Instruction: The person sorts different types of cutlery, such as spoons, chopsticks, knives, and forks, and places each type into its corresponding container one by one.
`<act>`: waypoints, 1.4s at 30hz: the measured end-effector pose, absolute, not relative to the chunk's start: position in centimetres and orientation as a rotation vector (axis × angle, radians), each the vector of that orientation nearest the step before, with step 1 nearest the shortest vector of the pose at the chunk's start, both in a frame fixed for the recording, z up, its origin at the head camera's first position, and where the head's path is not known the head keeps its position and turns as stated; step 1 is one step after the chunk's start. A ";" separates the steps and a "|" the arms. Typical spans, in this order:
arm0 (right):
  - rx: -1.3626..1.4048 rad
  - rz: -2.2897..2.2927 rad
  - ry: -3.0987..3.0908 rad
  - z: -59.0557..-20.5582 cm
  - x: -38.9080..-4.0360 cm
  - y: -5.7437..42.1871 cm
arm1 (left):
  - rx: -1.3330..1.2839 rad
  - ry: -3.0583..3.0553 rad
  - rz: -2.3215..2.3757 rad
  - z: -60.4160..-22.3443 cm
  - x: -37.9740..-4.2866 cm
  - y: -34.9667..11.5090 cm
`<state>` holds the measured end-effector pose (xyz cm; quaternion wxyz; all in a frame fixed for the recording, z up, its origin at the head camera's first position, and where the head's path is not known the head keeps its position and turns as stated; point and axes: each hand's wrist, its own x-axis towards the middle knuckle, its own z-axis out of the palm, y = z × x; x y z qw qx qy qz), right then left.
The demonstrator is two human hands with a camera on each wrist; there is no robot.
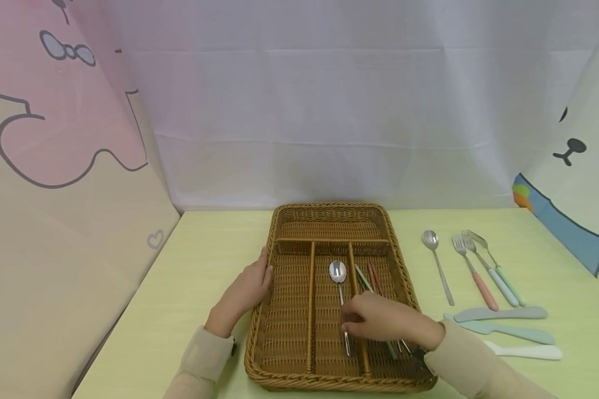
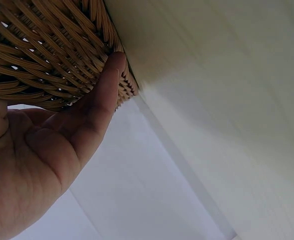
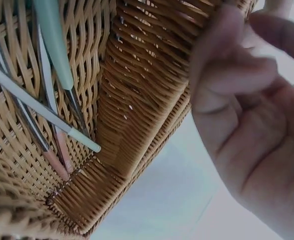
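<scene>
A brown wicker cutlery basket (image 1: 329,379) with dividers stands on the table. My left hand (image 1: 247,285) holds its left side, thumb at the rim and fingers (image 2: 94,120) along the outer wall. A metal spoon (image 1: 338,272) lies in the middle compartment, bowl toward the back. My right hand (image 1: 379,317) is over its handle end and the right divider, partly covering both. In the right wrist view the thumb stands apart from the bent fingers (image 3: 219,95), with nothing seen between them. Chopsticks with green (image 3: 55,45) and reddish (image 3: 54,164) ends lie in the right compartment.
Right of the basket lie another spoon (image 1: 441,274), several forks with pink (image 1: 485,291), blue (image 1: 503,287) and green handles, and grey (image 1: 501,314), teal (image 1: 516,332) and white (image 1: 526,351) knives. Printed cloth (image 1: 299,111) hangs behind the table and at both sides.
</scene>
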<state>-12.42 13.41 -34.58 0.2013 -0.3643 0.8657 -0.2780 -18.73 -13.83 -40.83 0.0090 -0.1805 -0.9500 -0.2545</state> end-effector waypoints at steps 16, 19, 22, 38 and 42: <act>-0.850 -0.876 2.865 -33.8 -15.4 18.0 | -0.523 -2.988 -0.786 -41.1 -19.0 -13.8; -0.818 -0.870 2.925 -33.9 -16.1 19.2 | -0.527 -2.988 -0.793 -41.0 -19.0 -13.9; -0.771 -0.870 2.961 -34.2 -16.5 20.5 | -0.533 -2.991 -0.805 -40.8 -18.9 -13.9; -0.427 -0.701 3.111 -37.7 -18.7 26.9 | -0.538 -2.990 -0.785 -40.8 -18.9 -13.8; -0.344 -0.673 3.091 -38.6 -19.0 27.9 | -0.532 -2.990 -0.786 -40.8 -18.8 -13.8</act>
